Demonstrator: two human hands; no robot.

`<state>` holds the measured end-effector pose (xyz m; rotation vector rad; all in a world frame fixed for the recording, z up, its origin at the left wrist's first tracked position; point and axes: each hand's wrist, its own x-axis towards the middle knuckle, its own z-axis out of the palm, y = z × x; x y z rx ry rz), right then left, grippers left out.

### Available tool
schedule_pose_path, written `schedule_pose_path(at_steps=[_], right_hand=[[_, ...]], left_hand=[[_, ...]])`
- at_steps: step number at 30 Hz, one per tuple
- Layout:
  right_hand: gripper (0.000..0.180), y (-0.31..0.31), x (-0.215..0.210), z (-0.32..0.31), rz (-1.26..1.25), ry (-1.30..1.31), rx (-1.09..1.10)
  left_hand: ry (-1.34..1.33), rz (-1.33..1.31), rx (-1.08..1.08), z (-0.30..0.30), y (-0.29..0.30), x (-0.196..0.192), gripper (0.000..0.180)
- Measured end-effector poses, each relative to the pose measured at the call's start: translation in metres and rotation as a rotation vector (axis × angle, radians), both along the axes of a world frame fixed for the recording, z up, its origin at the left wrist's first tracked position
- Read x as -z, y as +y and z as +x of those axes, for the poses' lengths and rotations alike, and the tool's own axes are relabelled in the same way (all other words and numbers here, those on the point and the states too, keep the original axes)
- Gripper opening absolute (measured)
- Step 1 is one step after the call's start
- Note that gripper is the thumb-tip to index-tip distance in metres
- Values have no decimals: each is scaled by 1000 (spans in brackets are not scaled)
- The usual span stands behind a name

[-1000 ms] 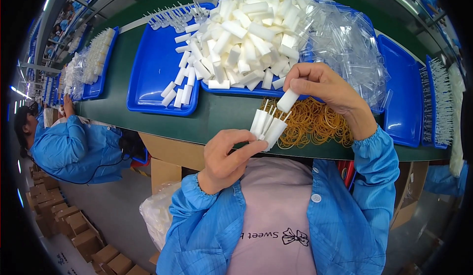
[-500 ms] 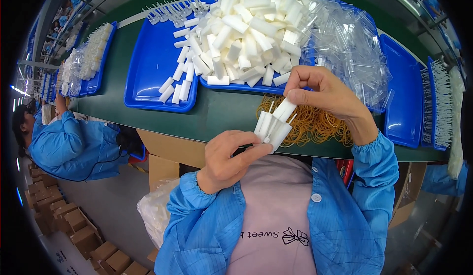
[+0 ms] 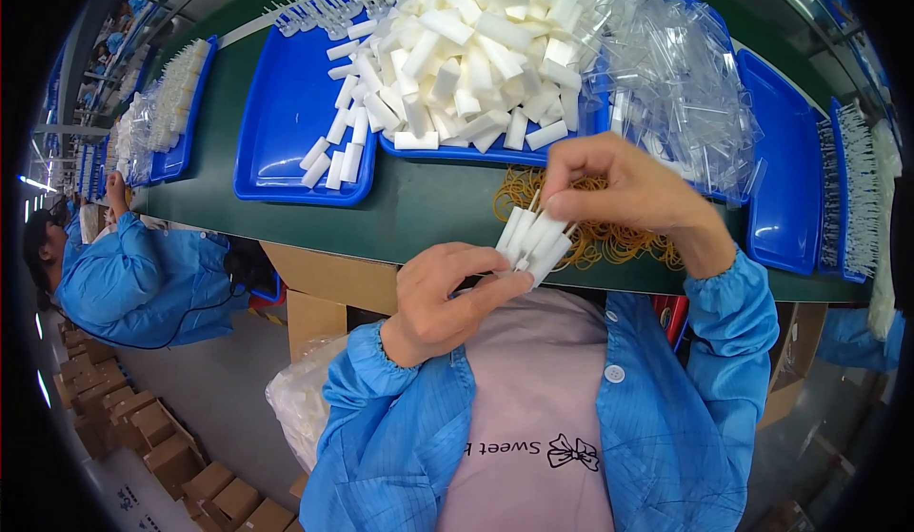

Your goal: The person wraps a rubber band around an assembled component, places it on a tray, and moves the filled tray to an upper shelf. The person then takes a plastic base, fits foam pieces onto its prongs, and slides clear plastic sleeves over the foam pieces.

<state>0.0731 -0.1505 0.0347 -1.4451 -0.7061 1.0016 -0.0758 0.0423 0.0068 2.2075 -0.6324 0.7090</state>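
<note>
My left hand (image 3: 446,294) grips a bundle of white foam blocks (image 3: 524,242) in front of my chest. The blocks sit side by side on a small white holder, mostly covered by my fingers. Thin pins stick up among them. My right hand (image 3: 624,184) is closed at the bundle's top, thumb and forefinger pinching the upper end of one white foam block (image 3: 545,231), which lies in line with the others. Just beyond the bundle lies a heap of tan rubber bands (image 3: 619,244), partly hidden by my right hand.
Across the green table (image 3: 433,194), a large pile of foam blocks (image 3: 476,46) fills a blue tray, spilling into the blue tray (image 3: 271,146) to its left. Clear plastic pieces (image 3: 681,94) are heaped at right. Another blue tray (image 3: 781,189) stands farther right. A person (image 3: 143,275) sits at far left.
My right hand has moved down and slightly left, bringing its foam block in among the others. My left hand still grips the bundle. The view has shifted slightly.
</note>
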Motion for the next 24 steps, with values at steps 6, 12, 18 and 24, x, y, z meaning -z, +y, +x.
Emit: schedule_pose_path(at_steps=[6,12,18,24], right_hand=[[17,6,0,-26,-4,35,44],[18,1,0,-44,7,34,176],[18,3,6,-47,94,3,267],[11,2,2,-39,-40,-697,237]], left_hand=[[-2,-35,-77,-9,-1,5,34],[26,-208,-170,-12,-3,7,36],[212,-471,-110,-6,0,4,40],[252,-320,-150,-2,2,13,50]])
